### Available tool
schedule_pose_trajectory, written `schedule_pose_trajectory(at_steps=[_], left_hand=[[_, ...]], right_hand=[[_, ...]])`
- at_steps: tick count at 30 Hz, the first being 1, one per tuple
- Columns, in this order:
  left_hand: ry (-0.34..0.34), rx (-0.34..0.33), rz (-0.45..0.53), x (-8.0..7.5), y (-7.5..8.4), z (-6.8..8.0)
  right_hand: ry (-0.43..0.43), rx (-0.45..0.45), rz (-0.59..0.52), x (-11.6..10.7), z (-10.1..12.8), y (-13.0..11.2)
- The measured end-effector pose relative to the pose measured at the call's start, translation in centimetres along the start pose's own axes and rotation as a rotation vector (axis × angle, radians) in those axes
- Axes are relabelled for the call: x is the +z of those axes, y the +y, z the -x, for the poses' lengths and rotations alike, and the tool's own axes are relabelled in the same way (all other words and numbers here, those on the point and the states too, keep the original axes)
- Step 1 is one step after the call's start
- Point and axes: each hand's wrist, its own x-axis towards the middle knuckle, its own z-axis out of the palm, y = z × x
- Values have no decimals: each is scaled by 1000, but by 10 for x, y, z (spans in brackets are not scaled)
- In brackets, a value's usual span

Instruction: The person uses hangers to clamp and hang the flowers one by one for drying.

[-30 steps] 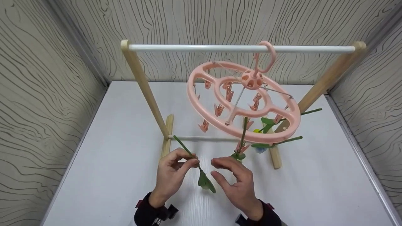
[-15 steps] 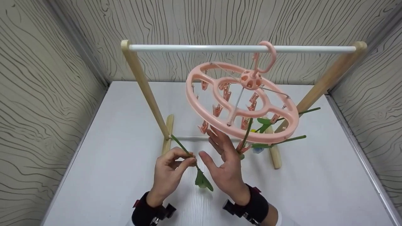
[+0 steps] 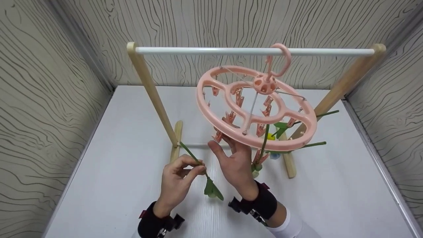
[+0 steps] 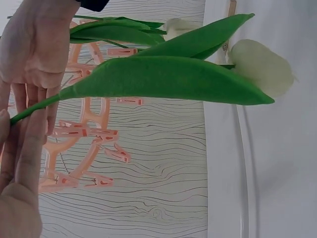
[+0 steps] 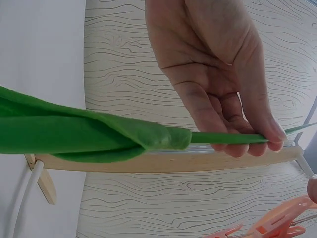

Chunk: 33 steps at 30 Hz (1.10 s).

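Here, left hand (image 3: 178, 180) pinching flower stem (image 3: 193, 157); right hand (image 3: 235, 162) open under pink peg hanger (image 3: 256, 107).

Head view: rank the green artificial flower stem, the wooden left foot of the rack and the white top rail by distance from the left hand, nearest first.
1. Green artificial flower stem, pinched in the left hand.
2. Wooden left foot of the rack, just beyond the fingers.
3. White top rail, high at the back.

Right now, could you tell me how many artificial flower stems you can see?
4. One stem is pinched in the left hand; one hangs clipped beside the right hand; two stick out right of the pink hanger. Others may be hidden behind it.
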Motion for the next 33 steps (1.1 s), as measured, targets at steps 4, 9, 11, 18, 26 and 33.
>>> schedule_pose_trajectory(at_steps=[4,9,11,18,26,33], left_hand=[[1,-6,-23,0,1,0],[2,-9,-21,-1,1,-1],[1,-7,-17,-1,2,-1],[-1,1,-40,-2,4,-8],[-21,30,-86,-2,11,-21],[-1,77,-105,-3,17,-36]], right_hand=[[34,-59,-7,0,-3,1],[50,-96,-24,-2,-3,2],[42,-94,-30,-4,-3,1],[12,-107,-59,-8,-1,-2],[-17,-104,-92,-12,2,-1],[-59,-96,-153,-14,2,-3]])
